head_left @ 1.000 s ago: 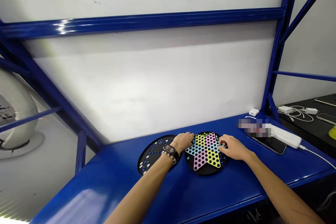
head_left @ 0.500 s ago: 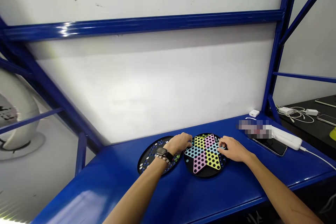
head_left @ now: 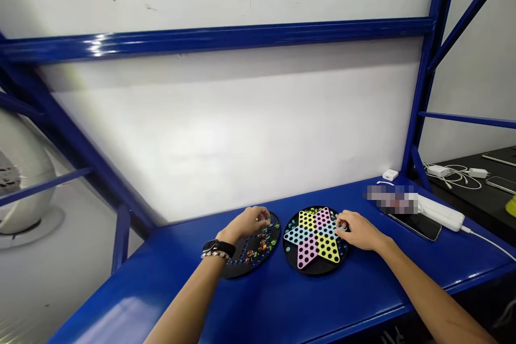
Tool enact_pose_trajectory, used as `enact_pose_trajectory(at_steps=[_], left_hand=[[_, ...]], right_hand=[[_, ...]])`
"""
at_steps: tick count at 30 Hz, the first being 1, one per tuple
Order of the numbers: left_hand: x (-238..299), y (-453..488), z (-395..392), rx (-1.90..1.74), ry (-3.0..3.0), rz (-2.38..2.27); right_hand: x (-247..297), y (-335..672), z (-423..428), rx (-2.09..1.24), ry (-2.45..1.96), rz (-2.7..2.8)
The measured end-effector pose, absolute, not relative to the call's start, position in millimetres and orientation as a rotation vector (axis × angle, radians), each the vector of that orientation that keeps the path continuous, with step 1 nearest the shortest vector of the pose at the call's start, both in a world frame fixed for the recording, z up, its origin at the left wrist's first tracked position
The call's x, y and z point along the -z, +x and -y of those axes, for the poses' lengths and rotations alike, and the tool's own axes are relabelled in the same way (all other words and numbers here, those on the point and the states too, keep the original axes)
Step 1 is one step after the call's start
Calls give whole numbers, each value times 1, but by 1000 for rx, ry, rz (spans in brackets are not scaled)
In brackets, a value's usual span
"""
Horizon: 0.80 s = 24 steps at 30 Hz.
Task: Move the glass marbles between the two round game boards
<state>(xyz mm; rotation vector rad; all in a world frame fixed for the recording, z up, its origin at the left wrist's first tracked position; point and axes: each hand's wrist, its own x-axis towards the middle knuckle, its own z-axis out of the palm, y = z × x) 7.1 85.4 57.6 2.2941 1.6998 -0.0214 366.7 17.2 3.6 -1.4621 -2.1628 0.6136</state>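
A round black board with a pastel star of holes (head_left: 313, 239) lies on the blue shelf (head_left: 282, 301). My right hand (head_left: 357, 230) rests on the star board's right edge, fingers curled with their tips pinched over the holes. To the left lies a second black disc (head_left: 255, 247) holding several coloured marbles. My left hand (head_left: 246, 224), with a watch and bead bracelet on the wrist, hovers over that disc's far side, fingers bent and pinched together at a marble; what they hold is too small to name.
A phone (head_left: 419, 224) and a white power strip (head_left: 441, 212) lie right of the boards, a small white charger (head_left: 389, 174) behind them. A black table (head_left: 487, 193) with cables and phones stands at far right. Blue frame posts (head_left: 419, 113) rise beside the shelf.
My left hand has moved left, off the star board's left edge and onto the marble disc. My right hand has stayed at the star board's right side.
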Motion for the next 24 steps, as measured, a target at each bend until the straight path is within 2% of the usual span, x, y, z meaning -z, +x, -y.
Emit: enact_pose_trajectory(at_steps=[4,11,16,24], left_hand=[[-64,37,-76,5,2431,-1605],[-57,91,-67,266,2624,-1506],[-59,92,-72,367,2650,-1466],[-63,91,-75,323,2585,-1452]], right_hand=[[-4,366,-17,-613,-1470,2160],[-5,366,-16,-622,-1471,2164],[-7,365,-15,-617,-1471,2161],[-7,365,-14,-626,-1467,2163]])
